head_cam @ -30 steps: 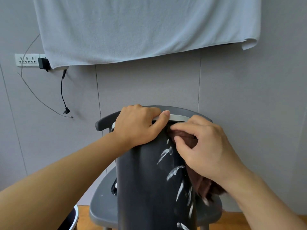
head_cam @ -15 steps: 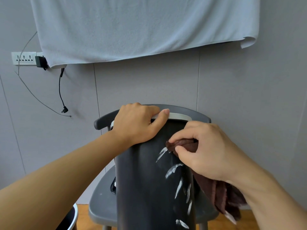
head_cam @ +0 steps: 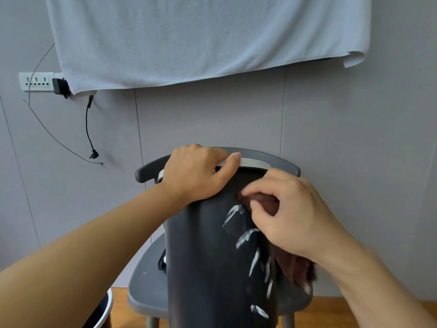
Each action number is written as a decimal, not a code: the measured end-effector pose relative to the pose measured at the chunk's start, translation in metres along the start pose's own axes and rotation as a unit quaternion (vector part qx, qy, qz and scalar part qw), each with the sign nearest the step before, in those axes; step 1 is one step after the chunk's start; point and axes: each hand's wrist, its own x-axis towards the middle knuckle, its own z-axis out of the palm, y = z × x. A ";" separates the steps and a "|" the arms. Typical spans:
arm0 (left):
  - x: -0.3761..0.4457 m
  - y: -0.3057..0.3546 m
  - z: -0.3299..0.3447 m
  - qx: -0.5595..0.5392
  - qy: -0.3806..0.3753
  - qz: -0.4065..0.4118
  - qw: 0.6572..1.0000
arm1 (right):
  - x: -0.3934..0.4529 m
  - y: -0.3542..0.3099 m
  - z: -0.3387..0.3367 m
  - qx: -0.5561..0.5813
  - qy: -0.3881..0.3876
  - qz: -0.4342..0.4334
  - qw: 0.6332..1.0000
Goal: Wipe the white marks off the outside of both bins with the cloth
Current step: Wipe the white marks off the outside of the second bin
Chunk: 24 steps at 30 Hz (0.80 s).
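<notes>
Head view: dark bin on grey chair, white marks down its side. Left hand gripping rim. Right hand pinching brown cloth against bin's upper side.

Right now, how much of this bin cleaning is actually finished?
Little looks done: the dark bin on the grey chair carries a column of white marks down its side. In hand: the left hand grips the rim while the right hand presses the brown cloth near the top mark. Left: all those streaks, plus the second bin, mostly out of view at lower left.
</notes>
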 end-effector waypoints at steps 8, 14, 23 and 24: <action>0.002 -0.003 0.002 0.009 -0.012 -0.005 1.000 | -0.003 0.005 0.008 0.024 0.053 0.013 0.998; 0.005 -0.001 0.001 0.005 -0.033 -0.009 0.999 | -0.006 0.003 -0.003 -0.011 -0.113 0.002 0.993; 0.007 0.003 0.002 0.001 -0.028 -0.005 1.000 | -0.008 -0.005 0.004 0.002 -0.058 0.001 0.998; 0.007 0.003 0.002 0.000 -0.024 -0.003 1.000 | -0.007 -0.005 0.003 0.001 -0.050 0.002 0.999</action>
